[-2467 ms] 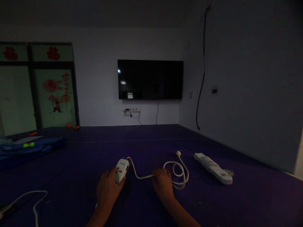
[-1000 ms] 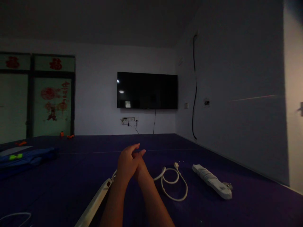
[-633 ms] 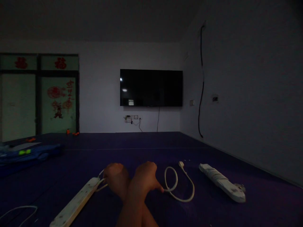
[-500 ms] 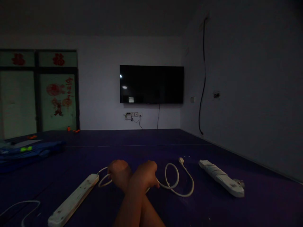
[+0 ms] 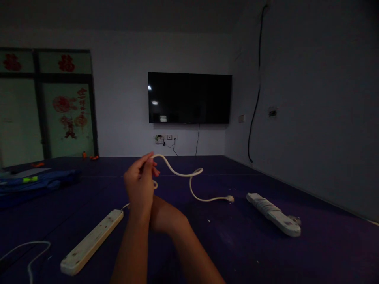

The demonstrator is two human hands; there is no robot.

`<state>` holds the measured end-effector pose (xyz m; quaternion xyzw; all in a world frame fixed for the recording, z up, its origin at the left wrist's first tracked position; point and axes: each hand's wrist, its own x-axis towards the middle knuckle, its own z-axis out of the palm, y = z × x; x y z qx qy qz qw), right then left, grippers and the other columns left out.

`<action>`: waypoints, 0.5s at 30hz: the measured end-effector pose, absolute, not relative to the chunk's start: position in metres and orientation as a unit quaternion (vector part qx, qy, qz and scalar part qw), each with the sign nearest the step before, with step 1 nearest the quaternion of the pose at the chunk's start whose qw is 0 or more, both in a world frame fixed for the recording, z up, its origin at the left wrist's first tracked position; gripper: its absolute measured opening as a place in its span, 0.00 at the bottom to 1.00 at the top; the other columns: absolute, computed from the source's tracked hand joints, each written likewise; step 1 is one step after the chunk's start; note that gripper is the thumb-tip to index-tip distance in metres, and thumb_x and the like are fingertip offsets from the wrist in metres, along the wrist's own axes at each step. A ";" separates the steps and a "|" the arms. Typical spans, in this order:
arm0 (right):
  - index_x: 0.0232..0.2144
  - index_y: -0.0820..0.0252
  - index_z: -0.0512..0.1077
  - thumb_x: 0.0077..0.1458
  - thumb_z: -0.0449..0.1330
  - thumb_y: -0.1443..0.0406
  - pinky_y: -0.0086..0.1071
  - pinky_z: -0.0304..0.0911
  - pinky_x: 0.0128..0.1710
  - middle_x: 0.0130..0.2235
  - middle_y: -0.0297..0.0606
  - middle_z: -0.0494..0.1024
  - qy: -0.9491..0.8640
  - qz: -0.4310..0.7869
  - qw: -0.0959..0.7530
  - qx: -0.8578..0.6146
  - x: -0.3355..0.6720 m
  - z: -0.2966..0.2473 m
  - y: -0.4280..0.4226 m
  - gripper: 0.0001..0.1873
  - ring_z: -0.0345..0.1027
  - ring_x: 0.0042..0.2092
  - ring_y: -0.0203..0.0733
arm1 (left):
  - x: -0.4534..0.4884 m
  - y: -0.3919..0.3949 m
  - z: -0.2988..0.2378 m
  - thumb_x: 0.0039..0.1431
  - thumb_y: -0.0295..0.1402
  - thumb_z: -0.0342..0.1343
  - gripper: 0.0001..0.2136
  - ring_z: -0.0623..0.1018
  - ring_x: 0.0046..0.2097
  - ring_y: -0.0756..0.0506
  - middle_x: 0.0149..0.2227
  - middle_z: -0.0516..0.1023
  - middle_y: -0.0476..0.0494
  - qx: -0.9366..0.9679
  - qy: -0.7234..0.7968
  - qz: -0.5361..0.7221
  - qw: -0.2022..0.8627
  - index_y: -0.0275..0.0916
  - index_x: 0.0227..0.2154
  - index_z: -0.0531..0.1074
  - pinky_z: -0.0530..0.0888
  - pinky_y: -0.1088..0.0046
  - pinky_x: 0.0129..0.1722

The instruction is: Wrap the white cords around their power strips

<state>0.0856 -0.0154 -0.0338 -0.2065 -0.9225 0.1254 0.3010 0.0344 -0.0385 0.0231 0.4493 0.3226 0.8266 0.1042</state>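
Note:
My left hand (image 5: 141,185) is raised above the dark purple surface (image 5: 225,236) and pinches a white cord (image 5: 180,173) between thumb and fingers. From the pinch the cord arcs right and down to its plug (image 5: 230,198), which lies on the surface. My right hand (image 5: 162,216) sits lower, just behind my left wrist. It is curled closed where the cord runs in from the white power strip (image 5: 91,242), and its fingers are mostly hidden. The strip lies flat to the lower left.
A second white power strip (image 5: 274,215) with its cord wound round it lies to the right. A loose white cable (image 5: 29,256) curls at the bottom left. A blue bundle (image 5: 38,183) lies at the far left. A black TV (image 5: 189,98) hangs on the back wall.
My arms were crossed low over the cord. They have uncrossed, and my left hand has lifted the cord up, pulling its loops out into one long curve.

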 end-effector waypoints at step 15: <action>0.52 0.51 0.63 0.42 0.64 0.58 0.37 0.60 0.41 0.46 0.40 0.70 -0.793 0.041 0.482 -0.369 0.146 0.002 0.003 0.32 0.65 0.43 0.45 | -0.002 -0.053 0.036 0.47 0.25 0.57 0.05 0.65 0.20 0.57 0.20 0.71 0.53 0.332 0.114 0.924 0.149 0.37 0.28 0.76 0.69 0.78 0.26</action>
